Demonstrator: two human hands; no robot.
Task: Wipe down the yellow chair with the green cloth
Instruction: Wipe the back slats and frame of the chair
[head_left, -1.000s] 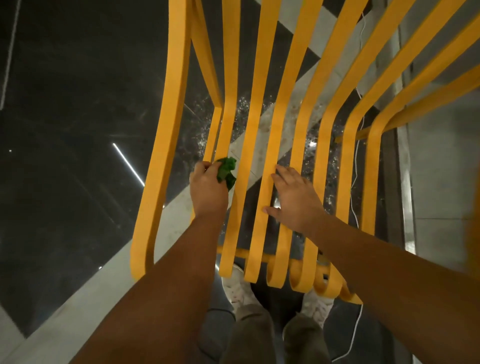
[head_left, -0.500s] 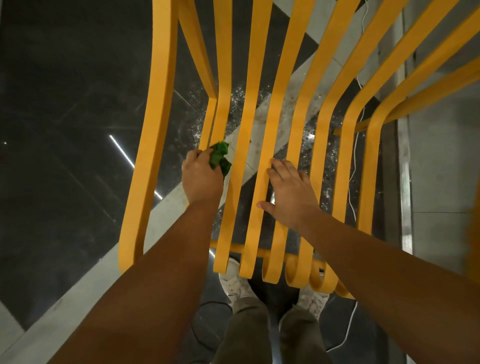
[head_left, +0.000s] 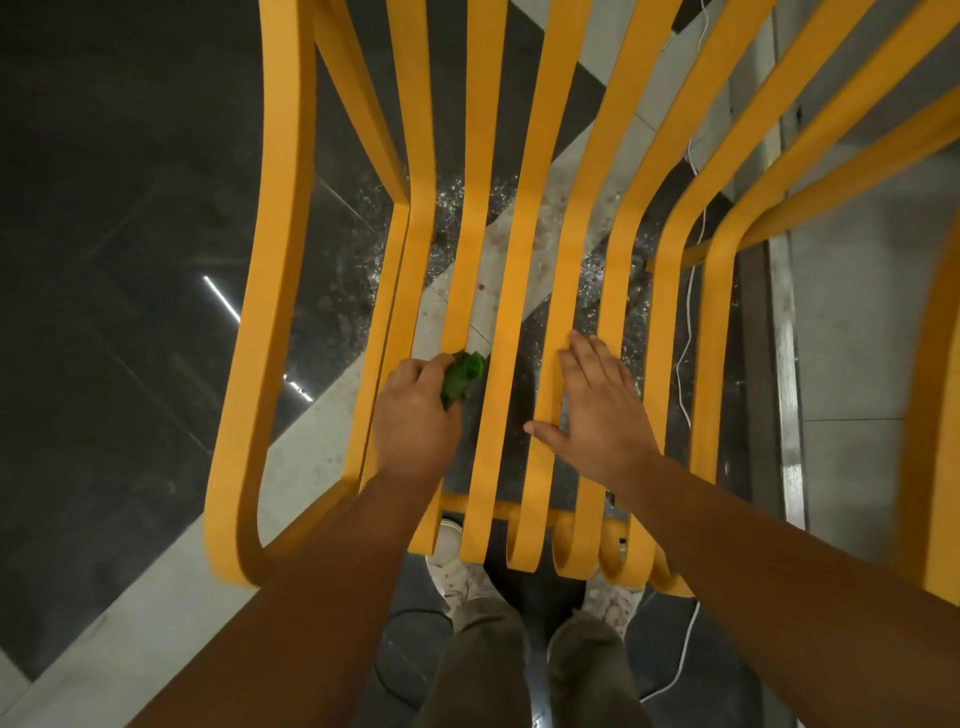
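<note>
I have the green cloth (head_left: 462, 375) bunched in my left hand (head_left: 415, 421), the grip closed round it so that only a crumpled tuft shows past the fingers, pressed on a slat of the yellow chair (head_left: 524, 291). My right hand (head_left: 597, 410) lies flat and empty two slats over to the right of that grip, fingers spread across the wood, bracing the seat.

What the coming move turns on, as I judge it: the slat under the cloth runs lengthwise straight away from my grip, up toward the bend where seat turns into backrest, and back toward me to the curled front edge. So the stroke should follow that long axis, not cross it, since open gaps lie just beside the grip on both sides. The left hand is the nearer one for the unwiped slats to its left; those under and beyond the right hand would want that hand lifted first.
</note>
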